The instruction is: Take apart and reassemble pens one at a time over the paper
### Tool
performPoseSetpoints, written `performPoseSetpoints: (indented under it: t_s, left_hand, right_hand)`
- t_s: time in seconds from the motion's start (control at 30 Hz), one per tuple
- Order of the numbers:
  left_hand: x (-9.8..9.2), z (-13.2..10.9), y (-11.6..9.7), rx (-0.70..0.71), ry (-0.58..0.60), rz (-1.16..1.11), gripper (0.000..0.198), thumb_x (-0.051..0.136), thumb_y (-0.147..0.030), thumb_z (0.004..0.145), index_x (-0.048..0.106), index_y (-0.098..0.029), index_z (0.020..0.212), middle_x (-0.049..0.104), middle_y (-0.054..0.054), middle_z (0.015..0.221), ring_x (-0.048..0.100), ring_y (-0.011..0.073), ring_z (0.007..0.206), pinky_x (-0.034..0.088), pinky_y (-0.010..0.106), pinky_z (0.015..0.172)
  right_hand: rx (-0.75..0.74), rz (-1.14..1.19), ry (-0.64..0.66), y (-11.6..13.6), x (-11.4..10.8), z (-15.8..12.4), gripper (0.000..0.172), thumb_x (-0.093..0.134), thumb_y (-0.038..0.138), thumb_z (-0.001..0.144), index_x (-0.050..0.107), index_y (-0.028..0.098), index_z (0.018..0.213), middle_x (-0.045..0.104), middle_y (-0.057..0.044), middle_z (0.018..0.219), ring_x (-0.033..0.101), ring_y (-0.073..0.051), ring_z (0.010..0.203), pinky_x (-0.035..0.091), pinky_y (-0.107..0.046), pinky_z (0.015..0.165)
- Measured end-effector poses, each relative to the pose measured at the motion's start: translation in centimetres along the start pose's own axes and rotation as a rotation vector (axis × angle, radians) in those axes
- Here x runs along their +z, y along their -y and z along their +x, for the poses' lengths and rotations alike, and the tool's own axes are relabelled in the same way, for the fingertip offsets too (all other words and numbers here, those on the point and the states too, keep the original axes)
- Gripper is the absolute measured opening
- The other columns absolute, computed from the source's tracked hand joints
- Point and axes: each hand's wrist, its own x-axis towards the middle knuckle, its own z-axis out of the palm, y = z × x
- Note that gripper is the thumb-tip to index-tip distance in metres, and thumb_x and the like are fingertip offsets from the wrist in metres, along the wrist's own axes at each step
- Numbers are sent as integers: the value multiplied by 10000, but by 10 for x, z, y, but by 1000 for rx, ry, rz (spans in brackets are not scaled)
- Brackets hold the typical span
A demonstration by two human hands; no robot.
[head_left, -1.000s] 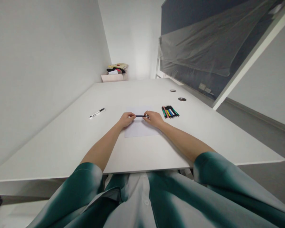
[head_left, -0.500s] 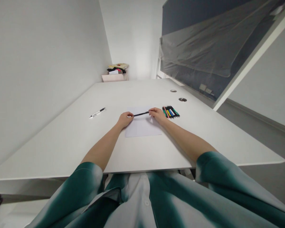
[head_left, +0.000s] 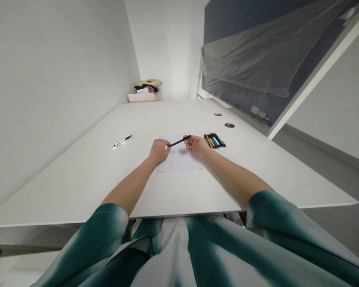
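- Green-and-white sleeves [head_left: 107,225], bottom of frame.
- White table [head_left: 182,193] across the middle; paper [head_left: 179,164] flat on it, centre.
- Left hand [head_left: 159,150], centre: pinching black pen [head_left: 178,141] by its lower left end.
- Right hand [head_left: 198,146], right of centre: fingers part-curled at pen's upper right end, can't tell if gripping.
- Black pen: over paper, between hands, slanting up to the right.
- White pen [head_left: 122,142]: on table, left of centre.
- Coloured pens [head_left: 215,141]: row just beside right hand.
- Box [head_left: 141,98]: upper left of centre.

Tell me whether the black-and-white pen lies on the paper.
No, the black-and-white pen lies on the table, left of the paper.
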Motion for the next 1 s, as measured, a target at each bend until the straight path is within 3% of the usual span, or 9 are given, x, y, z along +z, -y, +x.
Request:
performPoseSetpoints:
  t_s: [0.17,0.33,0.43,0.57,0.67,0.83,1.0]
  left_hand:
    - [-1,-1,-4,2,-8,-6,173,554,-235,873,699,-184,954,726,102,1016,605,275,1044,403,459,1015]
    - [-3,0,-8,-33,17,-44,193,544,-256,885,705,-196,974,727,93,1049,598,279,1066,376,460,1038]
    - [-3,1,-12,-34,46,-71,194,557,-275,883,714,-204,973,730,86,1037,600,279,1055,372,462,1033]
    - [-1,2,-20,34,88,-88,194,576,-286,876,723,-195,964,735,90,1011,610,272,1042,384,449,1018]
    - [-1,3,-23,77,94,-106,209,573,-292,880,724,-192,986,733,89,1022,614,263,1052,390,437,1023]
    - [2,1,-7,-22,111,-59,295,623,-356,846,711,-181,1067,699,109,1141,590,288,1119,415,440,1030]
    - [8,-1,13,-125,218,-24,329,613,-393,844,702,-204,1098,656,100,1235,580,288,1159,430,428,1051]
  right_hand:
    - [-64,-163,-26,0,0,1,302,476,364,865,677,163,969,641,-47,712,549,-152,616,434,-265,615]
    - [-133,-428,-60,1,-1,2,534,347,530,918,670,139,1084,676,-88,803,596,-175,678,470,-271,642]
    - [-147,-473,-44,-5,5,3,630,347,657,907,679,138,1040,675,-83,765,587,-165,630,466,-263,611]
    - [-259,-614,10,-18,15,3,436,588,561,836,690,143,904,659,-46,689,564,-143,605,449,-248,608]
    - [-342,-749,56,-23,17,2,312,629,455,815,688,148,811,673,-44,687,588,-154,651,462,-257,654]
    - [-409,-844,-139,-19,2,7,260,555,345,863,667,148,737,695,-69,691,625,-171,672,462,-261,672]
    - [-346,-1011,-249,-14,-10,11,185,576,250,852,658,148,722,692,-62,681,635,-173,655,429,-247,628]
